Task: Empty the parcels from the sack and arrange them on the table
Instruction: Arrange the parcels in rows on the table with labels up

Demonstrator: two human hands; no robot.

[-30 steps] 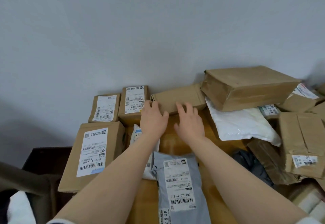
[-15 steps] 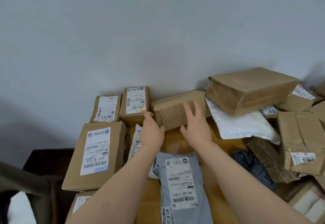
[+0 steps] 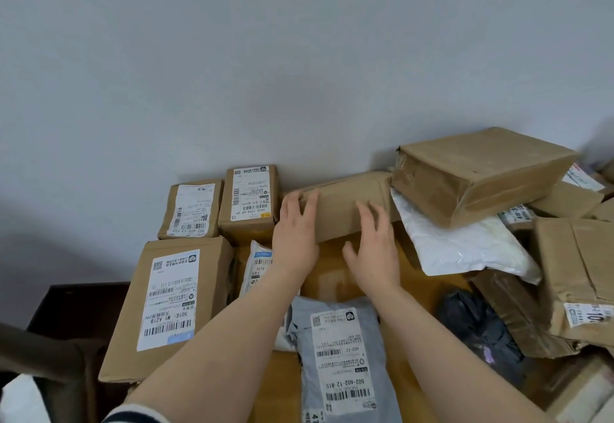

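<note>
Right now both hands are on the plain brown parcel [image 3: 345, 210] at the far edge of the counter [image 3: 332, 284], hard against the wall. Its long axis runs left to right along that edge, the right end tipped a little higher and just beside a big taped box [image 3: 478, 173]. The left hand [image 3: 294, 233] lays straight fingers over the parcel's left end. The right hand [image 3: 375, 249] spreads its fingers flat on the near face. Neither grip is closed round anything.

Left of the parcel stands a small box [image 3: 249, 203] whose label reads "502D 1098-69", upside down from where I stand. Toward the counter's left edge a large flat box [image 3: 169, 299] shows "501E- M1 A218". Between the forearms, toward the near edge, a grey mailer [image 3: 342, 356] reads "502-602-12-815". A white mailer [image 3: 465, 246] lies under the big taped box.
</note>
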